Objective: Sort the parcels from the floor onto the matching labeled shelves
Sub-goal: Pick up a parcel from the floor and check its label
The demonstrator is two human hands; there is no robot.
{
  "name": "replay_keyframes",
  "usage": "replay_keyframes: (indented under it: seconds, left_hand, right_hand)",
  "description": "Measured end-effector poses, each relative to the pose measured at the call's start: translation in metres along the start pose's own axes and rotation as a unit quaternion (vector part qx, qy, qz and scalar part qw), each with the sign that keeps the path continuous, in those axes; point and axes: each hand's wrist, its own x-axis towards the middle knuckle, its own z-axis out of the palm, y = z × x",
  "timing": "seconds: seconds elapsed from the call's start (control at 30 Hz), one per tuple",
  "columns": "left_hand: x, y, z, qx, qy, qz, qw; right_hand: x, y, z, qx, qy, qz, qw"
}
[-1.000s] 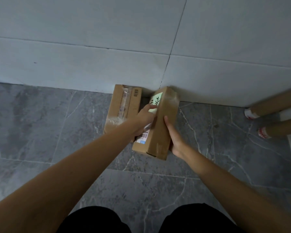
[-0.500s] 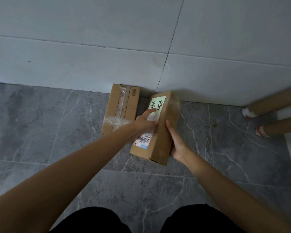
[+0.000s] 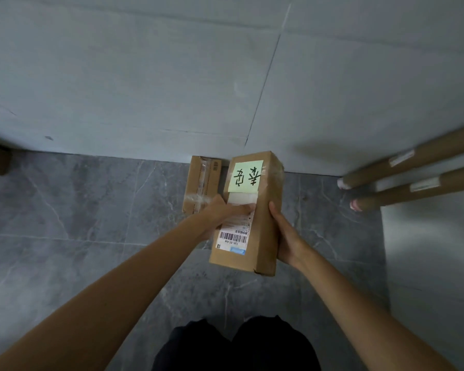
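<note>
Clearly the long cardboard parcel (image 3: 248, 212) was off the floor (image 3: 91, 210), held in front of the person between both hands, near the wall (image 3: 145, 76). The left hand (image 3: 220, 214) gripped its left edge, with fingers (image 3: 243, 208) laid across the white shipping label; the right hand (image 3: 285, 238) clasped the right side, thumb up along the edge, the other fingers hidden behind the box. It looked stiff and boxy, probably light enough for 1 hand, though the clear tape could be slick; the plain cardboard side faces near the middle seemed the surest hold. Its long axis ran away from the person toward the wall, the far end tipped slightly right. A green note (image 3: 245, 175) with 2 handwritten characters faced up at that far end, the barcode at the near end. A second box (image 3: 202, 180) lay flat on the floor against the wall, just behind the left hand. 2 cardboard tubes (image 3: 413, 172) slanted in at right.
</note>
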Motion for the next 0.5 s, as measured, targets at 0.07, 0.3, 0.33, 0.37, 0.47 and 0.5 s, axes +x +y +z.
replay_keyframes:
  seconds: [0.07,0.3,0.33,0.37,0.47,0.5]
  left_hand:
    - [-0.051,0.028,0.006,-0.016,-0.004,0.007,1.0]
    - [-0.234,0.11,0.032,0.041,0.161,0.014,0.986]
    - [-0.263,0.119,0.035,0.026,0.161,0.018,0.987]
    - [-0.29,0.127,0.037,0.013,0.16,0.021,0.987]
    - [-0.362,0.157,0.04,-0.006,0.156,0.043,0.987]
    - [-0.384,0.166,0.04,-0.005,0.156,0.053,0.986]
  right_hand:
    - [-0.044,-0.022,0.016,0.005,-0.021,0.001,1.0]
    - [-0.205,-0.093,0.089,-0.022,-0.044,-0.014,0.999]
    - [-0.229,-0.102,0.102,-0.022,-0.045,-0.017,0.999]
    - [-0.252,-0.11,0.114,-0.021,-0.047,-0.023,0.998]
    - [-0.316,-0.138,0.15,-0.015,-0.062,-0.051,0.997]
    - [-0.335,-0.147,0.161,-0.016,-0.061,-0.063,0.996]
